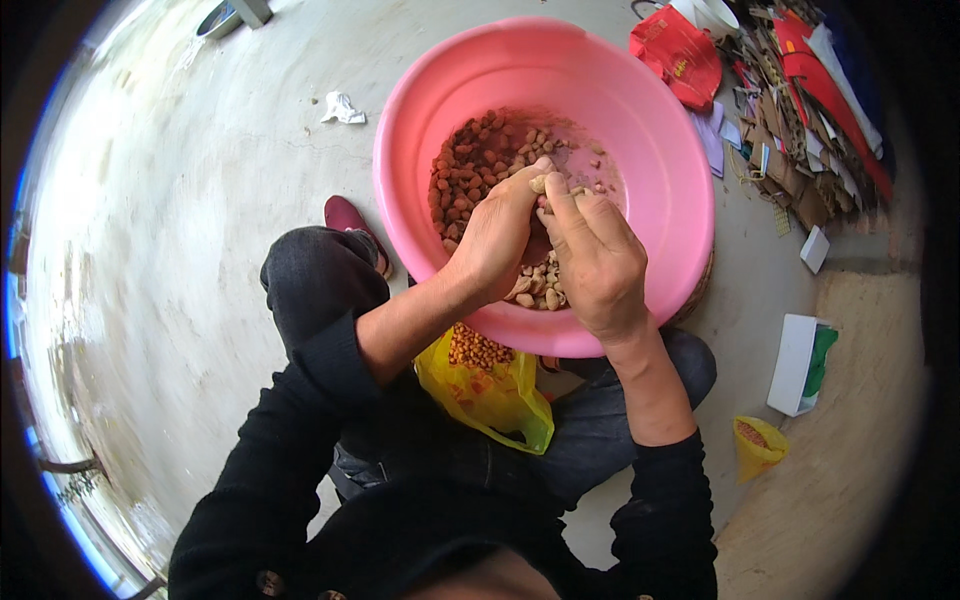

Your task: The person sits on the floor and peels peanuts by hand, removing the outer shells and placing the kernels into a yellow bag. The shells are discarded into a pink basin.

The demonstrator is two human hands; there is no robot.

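Over a big pink plastic basin (660,165), my left hand (495,229) and my right hand (604,259) meet at the fingertips. A peanut in its shell (538,184) is pinched between them; whether the shell is cracked cannot be told. Under the hands, unshelled peanuts (457,184) cover the basin's left side. Paler shells and peanuts (551,296) lie at its near side, partly hidden by my right hand. A yellow plastic bag (487,409), holding small golden-brown kernels (478,349), sits between my legs below the rim.
To the right stand a white box (793,364) with green material and a yellow bag of reddish kernels (757,442). Flattened cardboard and paper (795,142) are heaped at the upper right, beside a red bag (675,56). Crumpled white tissue (343,109) lies on the concrete floor (187,247).
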